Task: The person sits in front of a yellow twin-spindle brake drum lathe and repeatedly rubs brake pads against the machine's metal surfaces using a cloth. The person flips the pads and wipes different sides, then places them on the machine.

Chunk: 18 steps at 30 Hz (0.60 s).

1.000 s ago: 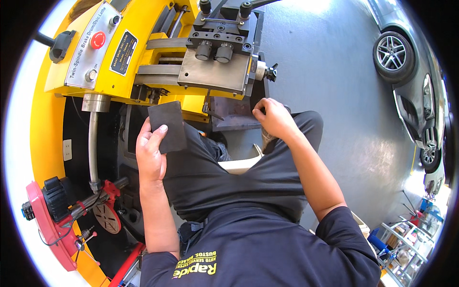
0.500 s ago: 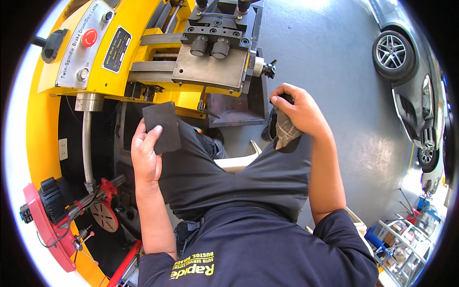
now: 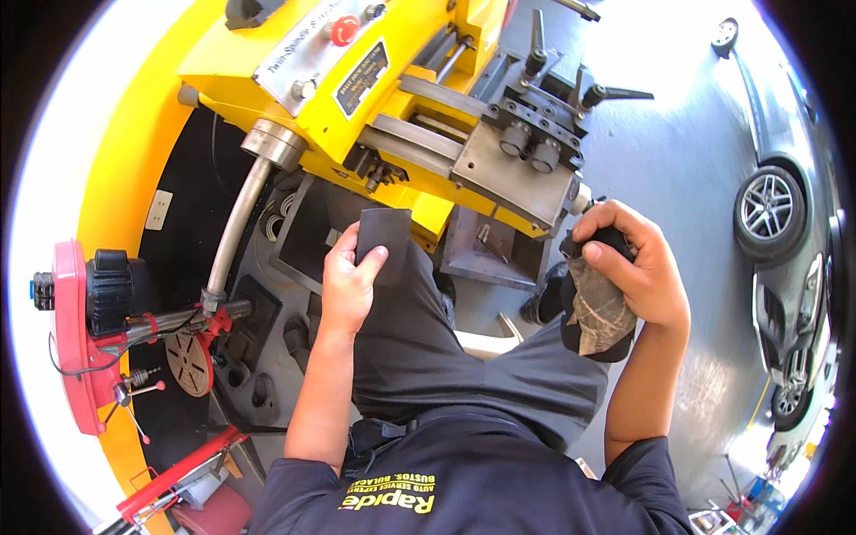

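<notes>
My left hand (image 3: 349, 281) is closed on a flat, dark grey rectangular sheet that looks like sandpaper (image 3: 385, 242), the thumb pressed on its face and the fingers behind it. It is held upright above my left thigh. Over my right knee, my right hand (image 3: 637, 267) grips a creased grey-and-black rag (image 3: 602, 308) between thumb and curled fingers; its lower end hangs loose. The two hands are well apart. Beyond them stands a yellow brake lathe (image 3: 401, 134), which neither hand visibly touches.
The lathe's metal slide plate (image 3: 513, 178) and handles jut out ahead. A metal shaft (image 3: 241, 227) slants down at left near a red drill press (image 3: 76, 334). A dark metal tray (image 3: 490, 254) lies under the lathe. Cars, one showing a wheel (image 3: 769, 214), stand at right.
My view has turned, so the lathe appears tilted and further right. Both hands sit further right in the picture, still holding the same things. The left sheet shows at a narrower angle.
</notes>
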### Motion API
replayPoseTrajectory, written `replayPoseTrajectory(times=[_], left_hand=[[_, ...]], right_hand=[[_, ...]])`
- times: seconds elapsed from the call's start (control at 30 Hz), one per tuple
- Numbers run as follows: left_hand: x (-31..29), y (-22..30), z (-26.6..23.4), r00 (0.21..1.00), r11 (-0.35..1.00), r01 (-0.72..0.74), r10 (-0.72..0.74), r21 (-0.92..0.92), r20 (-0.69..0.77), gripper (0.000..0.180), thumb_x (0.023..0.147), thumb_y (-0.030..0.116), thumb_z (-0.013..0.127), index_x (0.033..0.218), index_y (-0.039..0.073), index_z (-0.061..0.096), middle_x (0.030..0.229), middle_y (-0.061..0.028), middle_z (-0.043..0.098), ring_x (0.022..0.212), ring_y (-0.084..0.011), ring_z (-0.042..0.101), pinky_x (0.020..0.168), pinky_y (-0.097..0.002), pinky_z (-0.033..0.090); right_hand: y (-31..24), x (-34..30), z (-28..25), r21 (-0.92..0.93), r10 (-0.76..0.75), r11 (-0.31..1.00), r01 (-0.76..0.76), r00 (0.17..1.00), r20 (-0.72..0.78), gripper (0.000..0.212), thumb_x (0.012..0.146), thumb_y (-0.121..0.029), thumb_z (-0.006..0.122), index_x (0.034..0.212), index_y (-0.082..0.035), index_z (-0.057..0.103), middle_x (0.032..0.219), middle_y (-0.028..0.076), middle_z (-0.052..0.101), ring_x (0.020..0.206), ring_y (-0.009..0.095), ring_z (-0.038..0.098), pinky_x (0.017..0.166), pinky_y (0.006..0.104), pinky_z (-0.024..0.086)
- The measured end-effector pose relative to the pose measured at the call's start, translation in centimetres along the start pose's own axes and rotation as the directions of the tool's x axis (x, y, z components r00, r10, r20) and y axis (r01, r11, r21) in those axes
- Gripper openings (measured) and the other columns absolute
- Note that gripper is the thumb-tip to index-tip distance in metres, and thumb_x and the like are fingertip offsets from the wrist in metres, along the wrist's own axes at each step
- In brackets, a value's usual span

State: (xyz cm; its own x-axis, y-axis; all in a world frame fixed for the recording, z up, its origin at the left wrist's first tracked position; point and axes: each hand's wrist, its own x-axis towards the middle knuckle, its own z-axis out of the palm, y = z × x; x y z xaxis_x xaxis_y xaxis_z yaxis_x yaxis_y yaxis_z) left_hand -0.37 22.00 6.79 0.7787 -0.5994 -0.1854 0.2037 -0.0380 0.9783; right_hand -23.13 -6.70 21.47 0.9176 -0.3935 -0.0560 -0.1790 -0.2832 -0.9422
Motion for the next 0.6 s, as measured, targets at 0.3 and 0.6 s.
replayPoseTrajectory(times=[0.3,0.6], left_hand=[[5.6,3.9,0.5,0.652,0.185,-0.406,0.744,0.895,0.142,0.065,0.089,-0.011,0.058,0.15,0.008,0.069,0.154,-0.0126,0.063,0.138,-0.0348,0.06,0.12,-0.0478,0.045],[10.3,-1.5,2.4,0.808,-0.147,-0.141,0.554,0.979,0.2,0.057,0.102,0.012,0.059,0.159,0.008,0.059,0.163,-0.0056,0.056,0.144,-0.0313,0.054,0.114,-0.0495,0.045]], right_hand=[[-3.2,9.8,3.9,-0.24,-0.154,0.962,0.126,0.983,-0.1,0.019,0.102,-0.015,0.074,0.116,-0.003,0.072,0.105,0.005,0.073,0.098,0.013,0.065,0.093,0.0307,0.053],[1.4,14.2,7.5,-0.345,-0.216,0.917,0.2,0.976,-0.007,0.02,0.101,-0.014,0.073,0.116,-0.001,0.073,0.112,0.017,0.078,0.105,0.034,0.074,0.098,0.0413,0.057]])
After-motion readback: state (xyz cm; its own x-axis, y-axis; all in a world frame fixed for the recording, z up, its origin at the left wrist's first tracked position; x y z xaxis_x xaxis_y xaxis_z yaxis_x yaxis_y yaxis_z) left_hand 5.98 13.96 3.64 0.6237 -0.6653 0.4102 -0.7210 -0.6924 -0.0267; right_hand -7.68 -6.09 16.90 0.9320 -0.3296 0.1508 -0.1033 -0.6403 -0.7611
